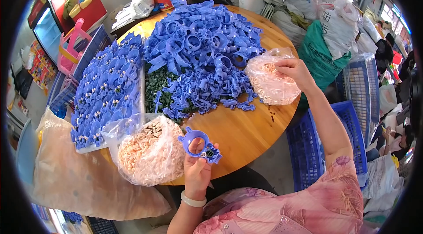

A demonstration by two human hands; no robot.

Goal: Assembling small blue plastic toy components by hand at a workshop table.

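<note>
My left hand point(197, 173) grips a blue plastic part point(190, 139) near the table's front edge. The part has a large round ring with small ears and a narrower body with dark pieces set into it. Beside that hand sits an open clear bag point(150, 150) full of small pale pieces. My right hand point(294, 73) is at a second clear bag point(272, 82) of small pale pieces, on the table's right side. Its fingertips are pinched together over the bag's mouth; what they hold, if anything, is hidden.
A big heap of blue plastic parts point(198, 35) covers the round wooden table point(264, 124), with dark green pieces point(159, 86) by it. At left lies a tray of blue assemblies point(108, 88). Blue crates point(304, 154) and a green sack point(321, 55) stand at right.
</note>
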